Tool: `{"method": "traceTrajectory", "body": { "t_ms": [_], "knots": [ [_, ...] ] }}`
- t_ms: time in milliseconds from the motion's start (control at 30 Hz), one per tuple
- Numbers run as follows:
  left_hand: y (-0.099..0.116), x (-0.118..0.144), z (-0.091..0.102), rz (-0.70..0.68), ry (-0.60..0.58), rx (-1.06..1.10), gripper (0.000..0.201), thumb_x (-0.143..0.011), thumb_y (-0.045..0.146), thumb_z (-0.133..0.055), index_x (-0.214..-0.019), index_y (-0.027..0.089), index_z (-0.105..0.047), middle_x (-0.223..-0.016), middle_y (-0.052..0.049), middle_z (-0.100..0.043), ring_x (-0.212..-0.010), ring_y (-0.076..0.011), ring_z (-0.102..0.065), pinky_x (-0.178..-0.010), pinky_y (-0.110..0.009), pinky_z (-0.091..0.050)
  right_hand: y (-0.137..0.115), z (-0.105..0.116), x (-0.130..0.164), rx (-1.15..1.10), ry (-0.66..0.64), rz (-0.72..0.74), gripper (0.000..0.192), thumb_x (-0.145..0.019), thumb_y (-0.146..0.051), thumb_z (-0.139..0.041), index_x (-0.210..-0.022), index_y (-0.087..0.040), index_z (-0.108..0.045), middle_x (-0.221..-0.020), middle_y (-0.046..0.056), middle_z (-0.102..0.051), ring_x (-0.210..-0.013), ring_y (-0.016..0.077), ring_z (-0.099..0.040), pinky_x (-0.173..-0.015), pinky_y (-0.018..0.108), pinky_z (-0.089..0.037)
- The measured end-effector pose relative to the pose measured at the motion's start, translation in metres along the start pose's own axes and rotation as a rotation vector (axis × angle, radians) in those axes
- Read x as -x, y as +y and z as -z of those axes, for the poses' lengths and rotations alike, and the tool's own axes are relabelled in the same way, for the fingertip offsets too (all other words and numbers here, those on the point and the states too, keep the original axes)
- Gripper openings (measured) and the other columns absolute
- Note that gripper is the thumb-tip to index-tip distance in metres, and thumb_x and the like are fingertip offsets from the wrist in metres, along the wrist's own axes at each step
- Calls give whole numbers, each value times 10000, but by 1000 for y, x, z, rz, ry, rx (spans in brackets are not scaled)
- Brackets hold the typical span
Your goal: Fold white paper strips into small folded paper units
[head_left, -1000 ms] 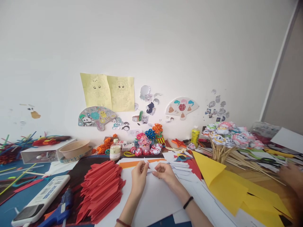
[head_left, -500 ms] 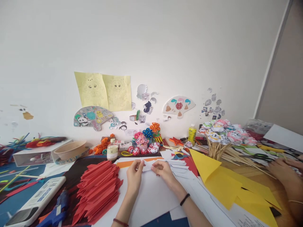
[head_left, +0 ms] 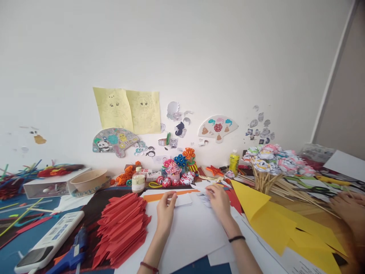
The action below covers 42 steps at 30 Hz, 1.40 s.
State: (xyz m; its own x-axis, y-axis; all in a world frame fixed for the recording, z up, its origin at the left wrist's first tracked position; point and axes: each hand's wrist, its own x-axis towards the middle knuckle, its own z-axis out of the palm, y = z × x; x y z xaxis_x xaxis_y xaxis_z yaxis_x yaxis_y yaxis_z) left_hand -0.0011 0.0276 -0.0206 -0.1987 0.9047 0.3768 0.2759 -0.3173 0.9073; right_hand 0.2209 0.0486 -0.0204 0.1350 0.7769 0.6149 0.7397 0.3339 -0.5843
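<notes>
We see a counter (head_left: 31, 238) crowded to its far edge against the wall, with open room only on the large white sheet (head_left: 188, 236) at the near middle. To its right, yellow paper (head_left: 273, 220) spreads toward the near right corner; to its left, a stack of folded red pieces (head_left: 121, 226) lies just beside the sheet's left edge. Far right, paper flowers on sticks (head_left: 270, 160) fan out. Our left hand (head_left: 165, 213) pinches a small folded white piece (head_left: 182, 199) at its left edge, on the white sheet. Our right hand (head_left: 218, 198) rests apart on a pile of small white pieces (head_left: 205, 198), fingers curled; whether it grips one we cannot tell. Another person's hand (head_left: 346, 205) lies at the right edge.
</notes>
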Motion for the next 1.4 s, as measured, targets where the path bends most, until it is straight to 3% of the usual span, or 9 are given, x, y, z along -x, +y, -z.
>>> {"method": "traceTrajectory", "body": {
  "t_ms": [67,167,333,433,700,900,1067,1400],
  "knots": [
    [0,0,0,-11,6,-64,378,-850,502,-445,-903,175,-628,-840,-59,-686,-621,-176,-565,-622,-274,-421,13,16,-2,259,-9,-8,201,-790,-121,-483,-820,-190,-670,-926,66,-667,-923,235,-556,-787,313,-390],
    [-1,0,2,-77,10,-274,319,-895,395,-390,-888,182,-627,-856,-59,-685,-728,-203,-594,-687,-297,-414,26,29,-2,350,-60,-35,246,-746,-57,-492,-773,-197,-693,-848,68,-680,-849,239,-569,-730,314,-371],
    [-6,2,5,-325,-34,-822,240,-875,179,-419,-1013,200,-614,-1034,-76,-648,-999,-238,-532,-827,-352,-344,37,35,-2,493,-135,-130,257,-759,-77,-510,-811,-216,-719,-864,81,-694,-850,253,-599,-670,310,-364],
    [-11,3,5,-415,-114,-979,205,-872,176,-453,-988,205,-619,-1011,-68,-656,-967,-241,-526,-824,-365,-330,40,40,-2,494,-164,-194,253,-754,-101,-522,-838,-227,-725,-866,84,-707,-828,254,-620,-651,308,-366],
    [-12,0,5,-502,-183,-1033,229,-878,163,-458,-740,185,-640,-778,-64,-688,-859,-237,-543,-881,-410,-289,41,46,2,472,-204,-211,287,-726,-74,-502,-757,-241,-733,-815,54,-733,-806,232,-643,-696,311,-356],
    [-9,0,8,-566,-264,-1140,203,-830,70,-477,-759,180,-632,-748,-70,-688,-829,-236,-562,-876,-407,-302,44,41,0,378,-190,-179,237,-721,-97,-530,-770,-217,-728,-795,61,-726,-770,214,-642,-635,279,-373],
    [-9,0,8,-567,-264,-1194,225,-805,15,-444,-822,148,-624,-726,-100,-670,-815,-244,-567,-890,-399,-312,47,32,-2,206,-268,-79,153,-694,-176,-591,-764,-220,-720,-815,49,-709,-771,206,-635,-673,268,-419],
    [-8,1,6,-595,-252,-1232,243,-807,9,-403,-843,133,-610,-740,-103,-646,-787,-236,-558,-887,-384,-329,47,30,-1,226,-322,-71,166,-660,-178,-607,-783,-224,-708,-797,42,-679,-757,205,-610,-679,278,-418]
  ]
}}
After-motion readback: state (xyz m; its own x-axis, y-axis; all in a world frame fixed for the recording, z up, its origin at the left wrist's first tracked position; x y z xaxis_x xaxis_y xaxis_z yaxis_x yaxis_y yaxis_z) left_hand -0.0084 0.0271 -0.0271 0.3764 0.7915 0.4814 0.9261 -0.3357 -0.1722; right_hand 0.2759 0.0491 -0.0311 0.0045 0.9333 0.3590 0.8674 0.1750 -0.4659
